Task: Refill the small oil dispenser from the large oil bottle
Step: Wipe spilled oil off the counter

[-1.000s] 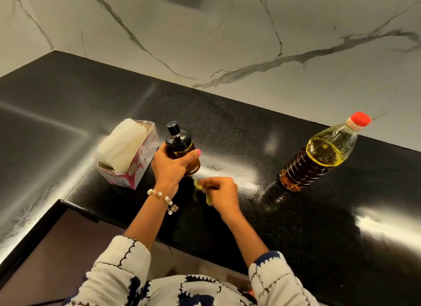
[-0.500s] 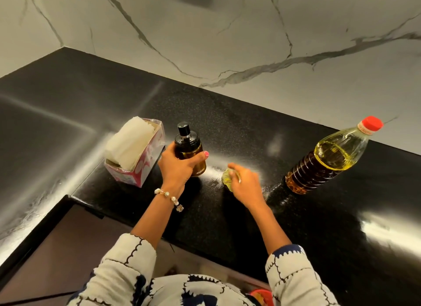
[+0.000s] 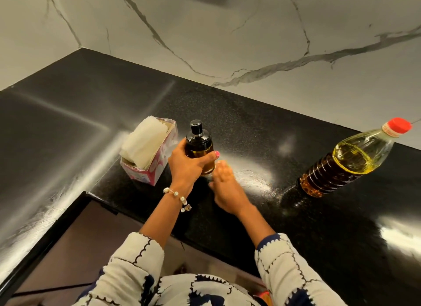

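Observation:
The small oil dispenser, dark glass with a black pump top, stands upright on the black countertop. My left hand grips it around the body. My right hand, blurred, is low on the counter just right of the dispenser's base. Its fingers are over a small yellow-green piece, of which only a sliver shows. The large oil bottle stands well to the right with its red cap on. It holds yellow oil and neither hand touches it.
A pink tissue box with white tissue sticking out sits just left of the dispenser. A marble wall backs the counter. The counter's front edge steps in near my left forearm, with a brown surface below.
My right hand has moved with the yellow-green piece from the near side of the counter up to the dispenser's base. My left hand has kept its hold on the dispenser.

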Available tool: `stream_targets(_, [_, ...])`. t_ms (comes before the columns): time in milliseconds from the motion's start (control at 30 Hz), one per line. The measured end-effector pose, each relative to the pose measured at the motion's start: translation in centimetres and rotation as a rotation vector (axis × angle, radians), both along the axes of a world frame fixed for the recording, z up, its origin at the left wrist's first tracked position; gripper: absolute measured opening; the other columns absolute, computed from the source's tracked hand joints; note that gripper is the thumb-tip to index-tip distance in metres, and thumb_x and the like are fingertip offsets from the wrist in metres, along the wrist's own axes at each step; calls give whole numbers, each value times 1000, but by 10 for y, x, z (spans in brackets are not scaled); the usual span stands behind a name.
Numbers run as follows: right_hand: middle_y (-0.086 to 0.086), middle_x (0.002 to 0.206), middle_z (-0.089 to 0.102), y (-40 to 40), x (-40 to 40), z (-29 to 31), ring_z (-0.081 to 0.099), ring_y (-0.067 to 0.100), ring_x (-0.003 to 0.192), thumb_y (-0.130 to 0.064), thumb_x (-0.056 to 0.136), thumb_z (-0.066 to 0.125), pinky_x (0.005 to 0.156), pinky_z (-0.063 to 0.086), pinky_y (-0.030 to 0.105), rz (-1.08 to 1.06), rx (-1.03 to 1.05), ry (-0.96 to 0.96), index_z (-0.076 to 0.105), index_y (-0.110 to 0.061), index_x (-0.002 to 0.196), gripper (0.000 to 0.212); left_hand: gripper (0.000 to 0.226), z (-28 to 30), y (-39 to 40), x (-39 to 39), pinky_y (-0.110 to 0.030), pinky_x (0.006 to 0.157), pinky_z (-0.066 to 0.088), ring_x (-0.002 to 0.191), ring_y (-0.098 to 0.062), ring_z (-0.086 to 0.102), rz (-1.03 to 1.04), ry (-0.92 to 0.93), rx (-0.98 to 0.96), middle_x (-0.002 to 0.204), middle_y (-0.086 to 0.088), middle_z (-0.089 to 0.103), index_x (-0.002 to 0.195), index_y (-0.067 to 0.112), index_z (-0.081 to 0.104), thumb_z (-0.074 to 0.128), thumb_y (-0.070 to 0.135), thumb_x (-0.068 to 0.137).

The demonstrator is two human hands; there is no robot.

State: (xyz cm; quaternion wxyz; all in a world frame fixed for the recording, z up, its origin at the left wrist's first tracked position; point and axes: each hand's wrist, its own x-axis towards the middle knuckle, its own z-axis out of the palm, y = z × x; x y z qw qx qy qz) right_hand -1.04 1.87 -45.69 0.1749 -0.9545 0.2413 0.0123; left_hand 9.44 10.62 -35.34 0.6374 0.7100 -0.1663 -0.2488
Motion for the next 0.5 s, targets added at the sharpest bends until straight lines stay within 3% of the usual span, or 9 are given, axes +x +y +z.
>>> stream_targets(133, [6, 155, -14, 7, -31, 4, -18, 20, 143, -28, 102, 26, 116, -13, 31, 266, -28, -12, -2, -10, 152, 59, 48, -3, 1, 1, -18, 76, 43, 89, 5, 57, -2, 3, 2, 96, 17, 63, 90, 38, 55, 89, 21, 61])
stream_targets(233, [11, 160, -2, -46, -64, 3, -10, 20, 147, -19, 101, 29, 118, -8, 27, 66, -1, -24, 8, -5, 152, 57, 48, -3, 3, 4, -22, 82, 41, 89, 7, 53, -12, -3, 20, 96, 21, 59, 89, 40, 53, 88, 22, 62])
stream_targets(300, [18, 159, 11, -77, -72, 1, 2, 27, 148, -15, 101, 34, 121, 1, 35, -165, -38, -13, 15, 0, 150, 55, 48, -1, 4, 3, -18, 78, 39, 87, 8, 52, -25, -15, 18, 95, 22, 58, 89, 41, 51, 87, 22, 64])
stream_targets(367, [23, 157, 11, -80, -55, 1, 3, 33, 148, -18, 102, 32, 120, 1, 41, -295, -85, 18, 14, 4, 149, 55, 48, -1, 6, 3, -15, 75, 38, 86, 8, 52, -17, -28, 14, 94, 23, 57, 88, 41, 50, 87, 22, 64])
stream_targets(500, [20, 158, 13, -18, -12, 2, 4, 32, 148, -17, 97, 42, 121, 4, 40, -43, -30, -49, 21, 1, 148, 58, 48, -1, 4, -1, -13, 72, 40, 86, 7, 54, -6, -41, 13, 94, 20, 59, 90, 39, 53, 88, 21, 62])
